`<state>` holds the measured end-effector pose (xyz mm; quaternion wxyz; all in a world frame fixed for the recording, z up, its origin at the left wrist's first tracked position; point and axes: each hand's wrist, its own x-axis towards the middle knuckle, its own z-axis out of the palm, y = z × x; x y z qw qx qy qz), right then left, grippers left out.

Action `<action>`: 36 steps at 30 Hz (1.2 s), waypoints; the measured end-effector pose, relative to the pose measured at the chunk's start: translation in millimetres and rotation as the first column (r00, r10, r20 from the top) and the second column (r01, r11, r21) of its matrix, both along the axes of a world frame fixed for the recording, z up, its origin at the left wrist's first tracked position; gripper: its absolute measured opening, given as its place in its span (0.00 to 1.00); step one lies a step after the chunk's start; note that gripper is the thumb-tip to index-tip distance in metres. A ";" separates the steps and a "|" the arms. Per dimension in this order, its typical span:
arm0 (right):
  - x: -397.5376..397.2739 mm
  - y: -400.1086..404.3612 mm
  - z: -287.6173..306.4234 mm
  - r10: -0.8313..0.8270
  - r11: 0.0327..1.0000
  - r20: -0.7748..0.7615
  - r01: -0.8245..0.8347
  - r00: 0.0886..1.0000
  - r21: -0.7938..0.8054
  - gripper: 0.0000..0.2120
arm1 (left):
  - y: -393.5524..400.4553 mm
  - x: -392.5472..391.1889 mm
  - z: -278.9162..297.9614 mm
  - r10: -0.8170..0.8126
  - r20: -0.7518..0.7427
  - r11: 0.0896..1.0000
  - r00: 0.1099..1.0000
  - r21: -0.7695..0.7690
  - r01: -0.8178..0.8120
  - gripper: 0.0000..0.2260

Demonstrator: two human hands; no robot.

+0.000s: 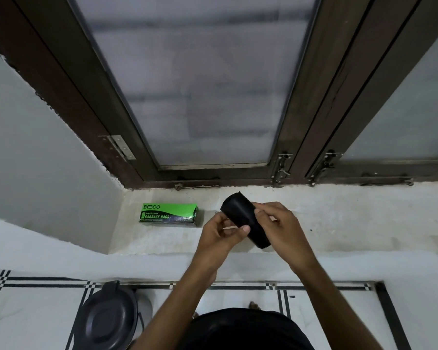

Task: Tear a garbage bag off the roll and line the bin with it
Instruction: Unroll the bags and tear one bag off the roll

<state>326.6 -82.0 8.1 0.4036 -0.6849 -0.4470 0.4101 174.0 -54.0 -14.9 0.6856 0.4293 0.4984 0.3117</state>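
Note:
A black roll of garbage bags (240,213) is held above the marble window ledge (339,223). My left hand (220,233) grips its near side, thumb pressed on the roll. My right hand (278,223) holds the roll's right side, fingertips pinching at its outer layer. The green garbage bag box (168,214) lies on the ledge to the left of the roll. The dark grey bin (109,322), its lid on, stands on the floor at lower left, below the ledge.
A brown-framed window with frosted glass (200,84) rises behind the ledge, with metal latches (281,168) at its base. White wall (36,160) closes the left side. The tiled floor (339,319) has black lines; my toes show near the ledge's foot.

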 end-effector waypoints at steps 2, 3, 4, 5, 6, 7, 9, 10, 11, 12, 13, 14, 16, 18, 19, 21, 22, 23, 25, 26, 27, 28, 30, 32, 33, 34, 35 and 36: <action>2.2 0.0 0.7 0.004 0.999 0.057 -0.006 0.998 0.050 0.12 | -0.5 0.9 -0.1 0.020 0.004 1.000 1.000 0.001 -0.020 0.16; 3.2 -0.5 1.7 -0.010 0.997 0.043 0.006 0.999 0.077 0.10 | -0.5 0.8 0.4 0.032 0.011 0.999 0.999 0.000 -0.032 0.16; 4.1 -0.6 2.3 -0.029 0.995 0.019 0.027 0.999 0.098 0.08 | -0.5 0.6 1.1 0.046 0.021 0.999 0.999 -0.003 -0.046 0.16; 4.9 -0.3 2.9 -0.041 0.993 0.007 0.040 0.999 0.110 0.07 | -0.5 1.0 2.7 0.062 0.041 0.998 0.997 -0.017 -0.061 0.16; 4.9 0.6 3.0 -0.043 0.993 0.010 0.042 0.999 0.107 0.06 | 0.0 1.1 3.8 0.076 0.068 0.996 0.995 -0.044 -0.073 0.17; 4.1 1.9 2.8 -0.038 0.995 0.004 0.037 0.999 0.091 0.05 | 0.7 1.4 6.2 0.091 0.100 0.993 0.991 -0.084 -0.083 0.17; -1.6 2.9 2.0 -0.036 0.998 -0.089 0.041 0.995 0.051 0.05 | 2.4 -0.1 7.6 0.108 0.126 0.987 0.986 -0.132 -0.091 0.19; -5.1 3.0 2.4 -0.044 0.998 -0.156 0.049 0.987 0.033 0.05 | 3.5 -0.9 7.6 0.112 0.119 0.986 0.987 -0.139 -0.095 0.21; -8.2 3.1 2.4 -0.055 0.998 -0.220 0.060 0.974 0.016 0.07 | 4.8 -2.3 8.2 0.114 0.110 0.985 0.987 -0.145 -0.098 0.24; -10.2 3.4 1.6 -0.065 0.998 -0.274 0.066 0.960 -0.004 0.08 | 5.9 -3.9 7.9 0.109 0.109 0.984 0.988 -0.152 -0.092 0.26; -11.2 3.3 1.3 -0.072 0.997 -0.323 0.068 0.944 -0.021 0.09 | 6.5 -4.7 9.0 0.108 0.132 0.981 0.985 -0.176 -0.084 0.26; -11.6 3.5 1.6 -0.077 0.997 -0.367 0.070 0.927 -0.032 0.09 | 7.4 -5.9 9.6 0.114 0.188 0.975 0.976 -0.210 -0.073 0.24; -10.2 3.8 3.9 -0.099 0.995 -0.475 0.089 0.875 -0.043 0.09 | 10.0 -8.9 13.9 0.171 0.326 0.947 0.930 -0.315 -0.064 0.20; -5.8 4.7 6.7 -0.124 0.992 -0.591 0.121 0.797 -0.046 0.10 | 14.6 -13.9 12.8 0.257 0.412 0.911 0.874 -0.405 -0.077 0.20; -2.1 5.3 7.1 -0.141 0.988 -0.633 0.143 0.761 -0.049 0.10 | 16.7 -16.0 12.3 0.281 0.430 0.901 0.858 -0.426 -0.082 0.20; 5.6 7.0 9.2 -0.175 0.981 -0.703 0.187 0.690 -0.060 0.11 | 19.0 -18.1 11.9 0.279 0.424 0.890 0.862 -0.450 -0.066 0.18; 9.8 7.9 8.5 -0.188 0.977 -0.735 0.203 0.651 -0.070 0.11 | 19.5 -17.6 10.4 0.262 0.418 0.887 0.870 -0.460 -0.047 0.16; 13.0 8.7 8.5 -0.195 0.974 -0.766 0.214 0.613 -0.078 0.11 | 19.2 -16.1 10.9 0.255 0.418 0.880 0.872 -0.475 -0.029 0.14; 17.6 8.8 9.5 -0.203 0.971 -0.795 0.222 0.572 -0.088 0.10 | 18.0 -12.2 11.1 0.270 0.461 0.864 0.845 -0.504 -0.001 0.09; 19.7 9.3 9.3 -0.208 0.970 -0.794 0.226 0.572 -0.091 0.10 | 17.6 -10.5 10.5 0.278 0.478 0.862 0.833 -0.507 0.004 0.08; 22.4 9.4 9.7 -0.216 0.967 -0.791 0.237 0.573 -0.092 0.10 | 16.8 -8.8 11.4 0.285 0.484 0.861 0.827 -0.508 0.001 0.09; 25.6 9.8 10.3 -0.225 0.963 -0.794 0.255 0.565 -0.091 0.10 | 16.5 -7.6 11.2 0.297 0.486 0.861 0.822 -0.508 -0.011 0.13; 35.2 10.8 11.2 -0.255 0.946 -0.813 0.309 0.523 -0.098 0.10 | 16.8 -5.7 8.5 0.324 0.494 0.861 0.807 -0.507 -0.035 0.20; 46.8 11.2 11.6 -0.302 0.923 -0.822 0.363 0.483 -0.125 0.13 | 16.4 -4.2 8.9 0.318 0.501 0.870 0.805 -0.492 -0.037 0.22; 52.5 10.9 11.6 -0.315 0.915 -0.823 0.382 0.472 -0.132 0.15 | 15.9 -3.7 8.6 0.308 0.506 0.872 0.806 -0.489 -0.027 0.22; 58.1 10.5 10.9 -0.323 0.909 -0.822 0.396 0.469 -0.131 0.17 | 15.8 -3.2 8.4 0.304 0.503 0.872 0.809 -0.489 -0.023 0.22; 62.2 10.0 10.4 -0.329 0.904 -0.819 0.407 0.471 -0.129 0.17 | 15.4 -2.3 9.3 0.300 0.503 0.869 0.811 -0.494 -0.016 0.22; 66.0 9.5 9.8 -0.339 0.898 -0.814 0.420 0.472 -0.130 0.17 | 15.6 -1.4 9.3 0.299 0.502 0.866 0.812 -0.500 -0.009 0.23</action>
